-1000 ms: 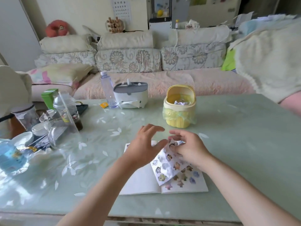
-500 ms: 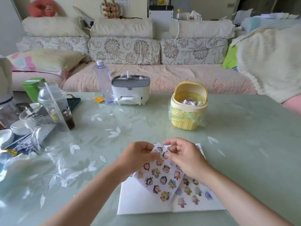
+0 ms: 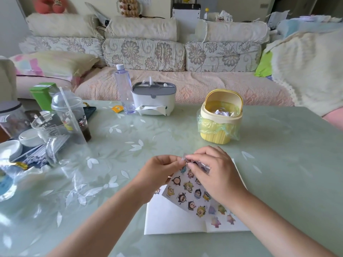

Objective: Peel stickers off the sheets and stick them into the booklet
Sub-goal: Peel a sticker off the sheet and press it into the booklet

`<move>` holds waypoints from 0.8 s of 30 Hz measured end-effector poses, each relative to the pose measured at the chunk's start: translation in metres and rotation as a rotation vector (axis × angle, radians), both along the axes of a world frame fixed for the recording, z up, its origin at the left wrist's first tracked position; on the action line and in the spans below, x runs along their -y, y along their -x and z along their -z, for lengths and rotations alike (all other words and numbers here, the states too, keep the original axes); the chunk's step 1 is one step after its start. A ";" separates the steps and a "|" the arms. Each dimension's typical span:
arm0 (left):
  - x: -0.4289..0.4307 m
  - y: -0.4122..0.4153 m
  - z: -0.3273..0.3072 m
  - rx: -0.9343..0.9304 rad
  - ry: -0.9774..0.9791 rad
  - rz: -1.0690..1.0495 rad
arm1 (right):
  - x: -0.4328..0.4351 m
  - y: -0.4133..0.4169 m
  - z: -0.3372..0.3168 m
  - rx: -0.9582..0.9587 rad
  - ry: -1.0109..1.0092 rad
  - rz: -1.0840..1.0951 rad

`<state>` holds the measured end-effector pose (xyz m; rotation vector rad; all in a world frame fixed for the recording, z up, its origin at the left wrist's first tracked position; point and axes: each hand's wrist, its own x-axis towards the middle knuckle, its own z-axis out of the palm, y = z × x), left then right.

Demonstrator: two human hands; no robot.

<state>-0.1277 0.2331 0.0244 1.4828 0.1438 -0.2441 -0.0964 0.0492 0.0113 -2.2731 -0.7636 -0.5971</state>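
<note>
A sticker sheet (image 3: 185, 193) covered with small cartoon figures is lifted above the open white booklet (image 3: 167, 217), which lies flat on the table. My left hand (image 3: 157, 173) pinches the sheet's upper left edge. My right hand (image 3: 213, 173) has its fingertips closed on a sticker at the sheet's top corner. The booklet's right page (image 3: 222, 219) carries several colourful stickers, partly hidden under my right wrist. One small sticker (image 3: 157, 191) shows on the left page by my left wrist.
A yellow mini bin (image 3: 220, 117) with a bag liner stands behind the hands. A grey tissue box (image 3: 153, 98) and a clear bottle (image 3: 124, 89) sit farther back. Cups, bowls and a plastic drink cup (image 3: 70, 115) crowd the left. The green glass table (image 3: 287, 154) meets a sofa.
The view has tilted down and closer. Both hands have drawn together at the sheet's top corner, and the sheet hangs lower and steeper over the booklet.
</note>
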 end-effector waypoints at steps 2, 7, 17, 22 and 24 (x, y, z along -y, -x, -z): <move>-0.001 -0.001 0.001 0.020 0.041 -0.004 | -0.002 -0.002 0.000 -0.007 -0.022 -0.004; 0.000 -0.009 0.007 0.047 0.037 -0.037 | -0.007 -0.011 0.001 -0.060 -0.101 -0.004; 0.002 -0.014 0.015 0.042 0.023 -0.015 | 0.005 -0.014 0.007 0.309 0.031 -0.019; 0.008 -0.011 0.011 0.054 0.025 -0.027 | 0.001 -0.010 -0.001 0.422 0.095 0.042; 0.010 -0.011 0.010 0.064 -0.002 -0.067 | -0.002 -0.010 -0.002 0.364 0.094 0.042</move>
